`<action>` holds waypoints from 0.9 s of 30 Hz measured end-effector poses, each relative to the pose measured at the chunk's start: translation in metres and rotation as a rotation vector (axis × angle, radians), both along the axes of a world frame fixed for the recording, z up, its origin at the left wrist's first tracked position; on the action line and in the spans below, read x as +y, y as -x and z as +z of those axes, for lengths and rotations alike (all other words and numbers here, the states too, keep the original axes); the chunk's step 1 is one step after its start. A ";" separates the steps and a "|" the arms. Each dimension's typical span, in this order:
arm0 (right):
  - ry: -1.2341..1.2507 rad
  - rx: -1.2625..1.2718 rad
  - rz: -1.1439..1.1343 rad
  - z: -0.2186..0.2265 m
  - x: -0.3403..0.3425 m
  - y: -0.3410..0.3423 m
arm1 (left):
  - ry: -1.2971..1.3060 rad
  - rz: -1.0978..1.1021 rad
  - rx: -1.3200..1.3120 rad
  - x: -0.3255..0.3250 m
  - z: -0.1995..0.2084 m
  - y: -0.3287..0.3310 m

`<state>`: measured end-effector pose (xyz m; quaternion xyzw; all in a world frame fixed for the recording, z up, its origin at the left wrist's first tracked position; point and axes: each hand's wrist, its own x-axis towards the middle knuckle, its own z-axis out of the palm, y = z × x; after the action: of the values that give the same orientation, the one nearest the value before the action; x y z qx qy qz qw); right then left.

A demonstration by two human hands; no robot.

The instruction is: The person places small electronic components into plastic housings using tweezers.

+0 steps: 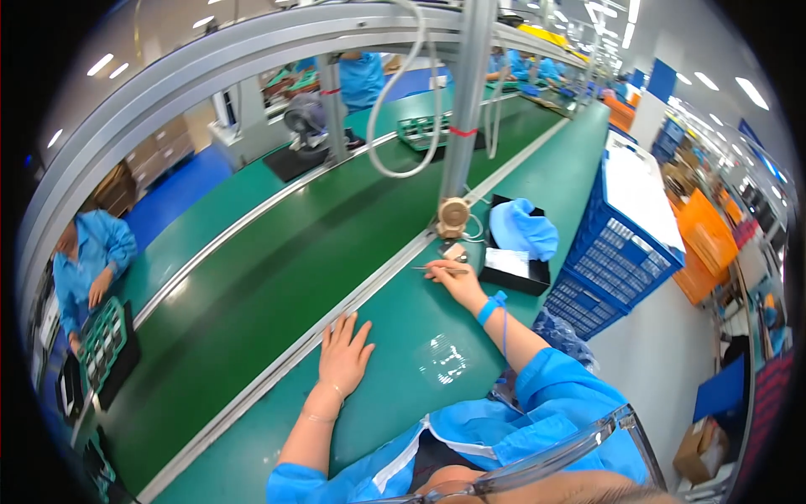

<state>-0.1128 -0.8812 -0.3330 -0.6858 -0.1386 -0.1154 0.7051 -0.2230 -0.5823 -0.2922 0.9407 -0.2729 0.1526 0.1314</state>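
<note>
My left hand [344,357] lies on the green worktop [395,395] beside the metal rail, its fingers spread and nothing in it. Farther right, my right hand [457,281] is closed around slim, pointed metal tweezers [443,270], tips toward the left. A blue strap [492,307] with a cord circles that wrist. Just beyond the hand sits a small beige and dark object [453,251], its kind unclear. To the right of the hand a black tray [525,280] holds a blue cloth cap [516,227] and a white packet [509,262].
A metal post [460,139] with a round beige fitting [452,218] rises at the belt's edge. The dark green conveyor [277,244] runs past on the left. Blue crates [604,244] are stacked at right. A co-worker [92,260] handles a green tray [107,344] across the belt.
</note>
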 end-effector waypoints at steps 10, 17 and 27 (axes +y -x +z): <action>0.001 0.029 0.011 0.001 0.006 0.007 | -0.028 -0.021 -0.030 0.005 -0.001 0.003; -0.043 0.015 0.010 0.000 0.049 0.009 | -0.031 -0.019 -0.001 0.047 0.003 0.005; -0.058 0.025 0.025 0.006 0.061 0.008 | -0.034 -0.014 0.001 0.060 0.007 0.005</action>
<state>-0.1207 -0.8198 -0.3265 -0.6648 -0.1350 -0.1021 0.7276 -0.2282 -0.5223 -0.2852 0.9410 -0.2819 0.1466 0.1164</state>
